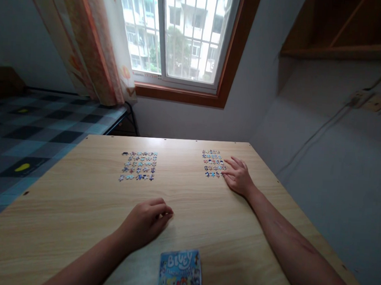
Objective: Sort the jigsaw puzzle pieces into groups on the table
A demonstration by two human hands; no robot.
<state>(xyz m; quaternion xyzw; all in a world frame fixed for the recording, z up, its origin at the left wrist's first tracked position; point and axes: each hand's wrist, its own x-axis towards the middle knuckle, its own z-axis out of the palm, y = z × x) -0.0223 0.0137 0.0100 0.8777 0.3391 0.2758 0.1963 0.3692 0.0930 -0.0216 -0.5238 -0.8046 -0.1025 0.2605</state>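
My left hand (pixel 147 222) rests on the wooden table (pixel 76 213) near its middle, fingers curled under in a loose fist with nothing visible in them. My right hand (pixel 238 176) lies flat farther back on the right, fingers stretched out and touching the right edge of a small grid of puzzle pieces (pixel 212 163). A second, wider grid of loose puzzle pieces (pixel 139 166) lies at the back left, apart from both hands. A blue puzzle picture card (pixel 180 273) lies at the near edge, just right of my left forearm.
A grey wall (pixel 337 168) runs along the table's right side, with a cable and a socket on it. A window (pixel 180 34) and curtain (pixel 96 46) are behind the table. A checked bed (pixel 33 128) stands to the left.
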